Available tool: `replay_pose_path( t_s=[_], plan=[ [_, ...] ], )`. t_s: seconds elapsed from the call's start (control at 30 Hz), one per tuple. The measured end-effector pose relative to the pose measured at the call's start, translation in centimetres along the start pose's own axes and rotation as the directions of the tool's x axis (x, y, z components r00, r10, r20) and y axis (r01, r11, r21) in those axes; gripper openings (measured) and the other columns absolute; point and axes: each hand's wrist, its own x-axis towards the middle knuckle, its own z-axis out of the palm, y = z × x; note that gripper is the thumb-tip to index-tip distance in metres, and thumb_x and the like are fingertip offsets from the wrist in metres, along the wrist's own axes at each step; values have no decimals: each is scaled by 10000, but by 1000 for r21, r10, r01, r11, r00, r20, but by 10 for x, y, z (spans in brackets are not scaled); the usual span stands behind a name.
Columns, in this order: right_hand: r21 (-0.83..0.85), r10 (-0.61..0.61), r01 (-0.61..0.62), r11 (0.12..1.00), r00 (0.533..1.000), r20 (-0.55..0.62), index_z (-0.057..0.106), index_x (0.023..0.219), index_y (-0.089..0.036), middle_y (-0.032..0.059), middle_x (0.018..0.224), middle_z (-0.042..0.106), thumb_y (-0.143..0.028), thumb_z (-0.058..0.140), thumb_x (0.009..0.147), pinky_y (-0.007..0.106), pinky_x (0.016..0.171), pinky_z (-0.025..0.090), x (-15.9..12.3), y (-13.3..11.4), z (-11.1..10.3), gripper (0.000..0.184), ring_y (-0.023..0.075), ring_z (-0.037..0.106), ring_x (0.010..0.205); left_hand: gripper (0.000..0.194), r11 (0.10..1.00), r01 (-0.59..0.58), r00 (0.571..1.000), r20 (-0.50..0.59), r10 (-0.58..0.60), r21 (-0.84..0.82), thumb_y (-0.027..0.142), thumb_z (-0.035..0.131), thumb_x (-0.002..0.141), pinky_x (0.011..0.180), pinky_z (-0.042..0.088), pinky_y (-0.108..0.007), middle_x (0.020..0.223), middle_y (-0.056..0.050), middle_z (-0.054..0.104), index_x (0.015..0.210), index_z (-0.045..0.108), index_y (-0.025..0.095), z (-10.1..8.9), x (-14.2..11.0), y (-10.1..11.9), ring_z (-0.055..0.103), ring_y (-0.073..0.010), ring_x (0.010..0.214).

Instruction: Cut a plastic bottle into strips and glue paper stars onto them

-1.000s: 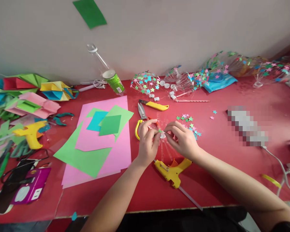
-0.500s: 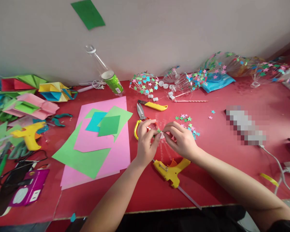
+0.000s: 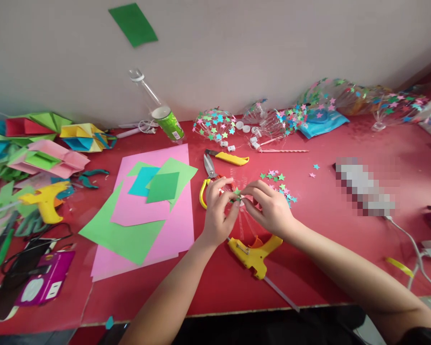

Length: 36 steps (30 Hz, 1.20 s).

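My left hand [image 3: 220, 211] pinches a small green star [image 3: 237, 191] between thumb and fingertips. Closed against it from the right, my right hand [image 3: 269, 207] has its thumb and forefinger together; what lies between them is too small to make out. Below the fingertips, clear plastic strips [image 3: 246, 227] fan out on the red table, partly covered by my hands. A yellow glue gun [image 3: 253, 258] lies just in front of my hands. Scissors [image 3: 209, 166] with yellow and red handles are partly hidden behind my left hand.
Loose paper stars [image 3: 280, 187] lie right of my hands. Coloured paper sheets [image 3: 136, 242] cover the left. A yellow utility knife [image 3: 233, 157], a bottle [image 3: 168, 123] and star-covered plastic shapes [image 3: 215, 125] stand behind. Another glue gun [image 3: 48, 201] is far left.
The green star shows more clearly between my fingertips now. My fingers have shifted only slightly, and the view has moved a little.
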Motion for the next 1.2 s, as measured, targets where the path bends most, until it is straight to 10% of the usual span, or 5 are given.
replay_pose_path(
  t_s=[0.53,1.2],
  plan=[
    [18,7,-8,1000,999,41,589,888,-194,69,918,637,-180,495,937,257,626,499,0,2,3,107,144,609,691,162,995,-45,999,17,44,85,268,451,951,1130,319,-557,1315,-116,511,900,590,202,0,-1,2,457,-267,1268],
    [-210,-46,43,977,999,-8,613,1063,-197,88,984,707,-172,471,951,282,647,536,2,1,-8,182,192,681,834,145,998,-15,995,-100,21,64,252,543,918,972,510,-428,1235,-98,562,1033,625,218,-4,0,3,561,-233,1165]
  ],
)
